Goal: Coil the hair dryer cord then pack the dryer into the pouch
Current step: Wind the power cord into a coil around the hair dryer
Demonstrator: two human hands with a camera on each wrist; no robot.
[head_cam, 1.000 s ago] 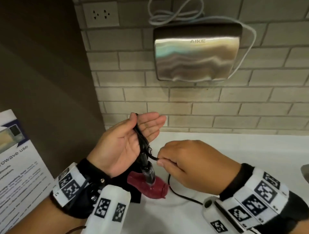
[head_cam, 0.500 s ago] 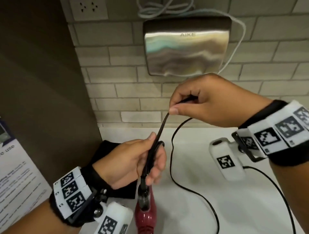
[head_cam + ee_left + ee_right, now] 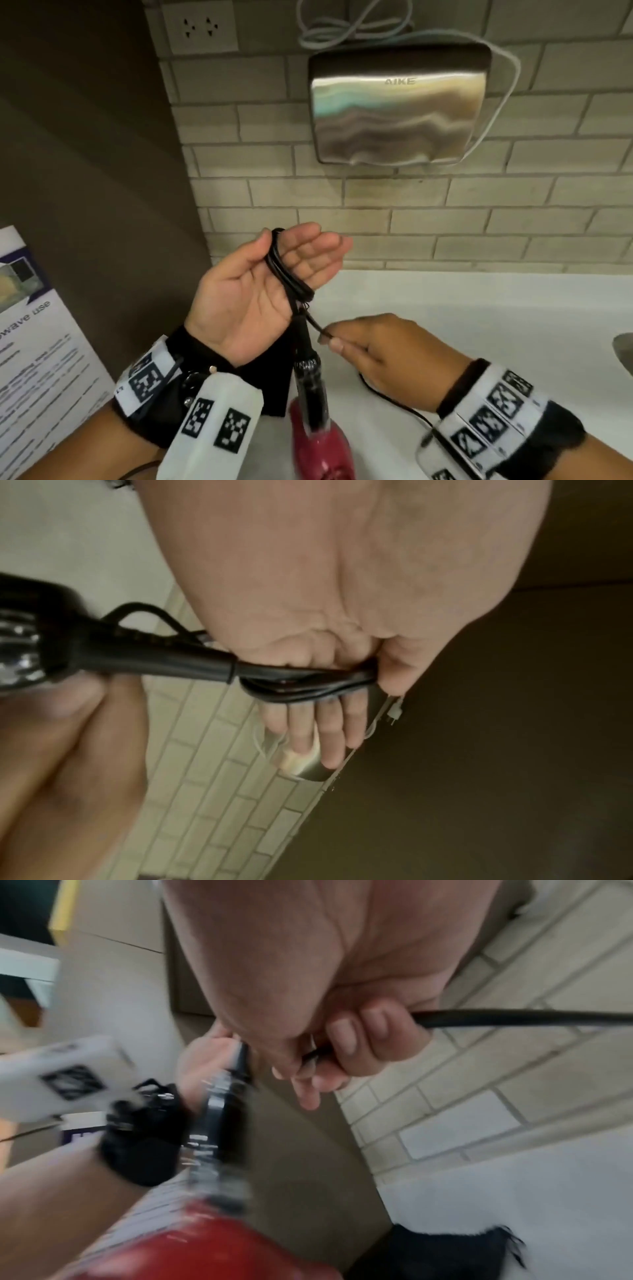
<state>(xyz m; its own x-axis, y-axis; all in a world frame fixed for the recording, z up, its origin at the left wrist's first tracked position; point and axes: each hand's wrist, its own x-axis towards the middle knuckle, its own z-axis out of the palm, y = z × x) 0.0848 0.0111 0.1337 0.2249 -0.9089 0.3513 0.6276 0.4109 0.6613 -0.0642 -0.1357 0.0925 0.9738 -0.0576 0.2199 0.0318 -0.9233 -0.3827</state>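
My left hand point(image 3: 301, 260) is held palm up with its fingers straight. Several loops of the black cord point(image 3: 287, 274) lie round it, passing between thumb and forefinger. The left wrist view shows the same cord loops point(image 3: 308, 685) across the fingers. The red hair dryer point(image 3: 318, 445) hangs below from its black handle point(image 3: 308, 377). My right hand point(image 3: 329, 339) pinches the cord just below the left palm; the free cord point(image 3: 514, 1018) runs out past its curled fingers. A black pouch point(image 3: 272, 397) lies on the counter, mostly hidden by my left wrist.
A steel hand dryer point(image 3: 397, 106) hangs on the brick wall, with a socket point(image 3: 200, 27) up at the left. A printed sheet point(image 3: 34, 342) leans at the left. The white counter point(image 3: 479, 308) stretches to the right, where a metal edge point(image 3: 623, 346) shows.
My right hand has dropped from high by the wall to just below the left palm, bringing the cord down. The left hand has turned palm up and straightened its fingers.
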